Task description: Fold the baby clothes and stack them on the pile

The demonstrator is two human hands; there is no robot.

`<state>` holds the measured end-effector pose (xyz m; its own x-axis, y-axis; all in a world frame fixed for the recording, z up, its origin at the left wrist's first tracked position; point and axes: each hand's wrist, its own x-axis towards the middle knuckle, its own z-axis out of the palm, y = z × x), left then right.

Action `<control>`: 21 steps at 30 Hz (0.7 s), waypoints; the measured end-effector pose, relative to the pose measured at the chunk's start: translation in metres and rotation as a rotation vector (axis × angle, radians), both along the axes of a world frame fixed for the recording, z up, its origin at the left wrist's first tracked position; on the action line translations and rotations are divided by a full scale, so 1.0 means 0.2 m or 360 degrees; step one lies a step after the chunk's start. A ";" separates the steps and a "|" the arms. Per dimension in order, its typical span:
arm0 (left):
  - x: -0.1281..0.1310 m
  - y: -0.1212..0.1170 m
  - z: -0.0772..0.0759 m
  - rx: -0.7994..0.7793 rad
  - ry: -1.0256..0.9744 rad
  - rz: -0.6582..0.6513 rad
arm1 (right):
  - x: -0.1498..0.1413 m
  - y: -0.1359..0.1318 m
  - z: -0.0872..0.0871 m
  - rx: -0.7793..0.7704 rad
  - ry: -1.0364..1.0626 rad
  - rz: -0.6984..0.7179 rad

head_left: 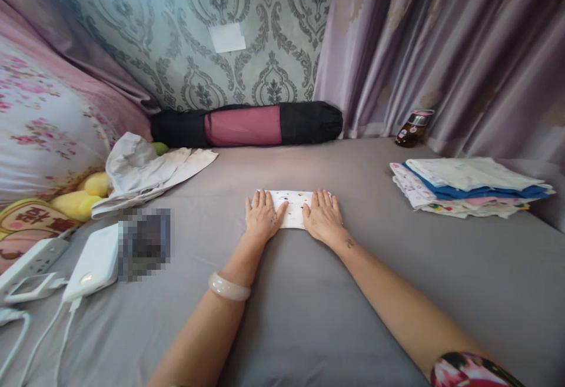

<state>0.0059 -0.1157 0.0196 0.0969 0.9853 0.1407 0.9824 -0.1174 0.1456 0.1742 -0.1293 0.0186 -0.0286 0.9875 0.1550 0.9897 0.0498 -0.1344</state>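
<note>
A small white cloth (pixel 293 213) with scattered dark and reddish prints lies flat, folded into a rectangle, on the grey bed sheet (pixel 304 293). My left hand (pixel 265 216) rests flat over its left end, fingers stretched forward and thumb towards the middle. Over the right end lies my right hand (pixel 323 215), also flat with its fingers extended. Both palms face down, and the cloth's ends are partly hidden beneath them. A pale bangle (pixel 229 287) circles my left wrist.
Folded clothes (pixel 470 187) are stacked at the right, with a dark bottle (pixel 414 128) behind. A black and maroon roll bag (pixel 245 125) lies along the wall. To the left are a white hat (pixel 141 169), a power bank (pixel 95 263), a power strip (pixel 37 260) and cables.
</note>
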 end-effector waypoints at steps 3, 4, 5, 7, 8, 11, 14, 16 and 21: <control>-0.02 0.01 0.02 0.0151 -0.0016 -0.0016 | 0.00 0.00 0.03 0.0131 -0.0011 0.0090; -0.03 0.01 0.02 0.0210 -0.0015 -0.0028 | 0.01 0.01 0.04 0.0197 -0.0022 0.0142; -0.03 0.02 0.02 0.0256 -0.0007 -0.0043 | 0.01 0.02 0.04 0.0253 -0.0033 0.0191; -0.05 0.03 0.02 0.0266 0.0032 -0.0071 | 0.03 0.03 0.04 0.0269 -0.0042 0.0246; -0.05 0.03 0.02 0.0226 0.0057 -0.0081 | 0.03 0.04 0.03 0.0218 -0.0037 0.0253; -0.06 0.04 0.00 0.0066 0.0110 -0.0095 | 0.05 0.05 0.00 0.0013 -0.0012 0.0232; -0.06 0.04 -0.01 0.0010 0.0118 -0.0090 | 0.05 0.06 -0.02 -0.0041 -0.0012 0.0224; -0.06 0.04 -0.01 0.0016 0.0108 -0.0091 | 0.05 0.06 -0.02 -0.0042 -0.0018 0.0221; -0.06 0.04 -0.01 0.0082 -0.0027 -0.0057 | 0.06 0.06 -0.01 -0.0095 -0.0036 0.0222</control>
<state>-0.0066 -0.1076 0.0181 0.1295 0.9727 0.1928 0.9748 -0.1604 0.1548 0.1859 -0.1169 0.0169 -0.1689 0.9812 0.0936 0.9765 0.1795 -0.1190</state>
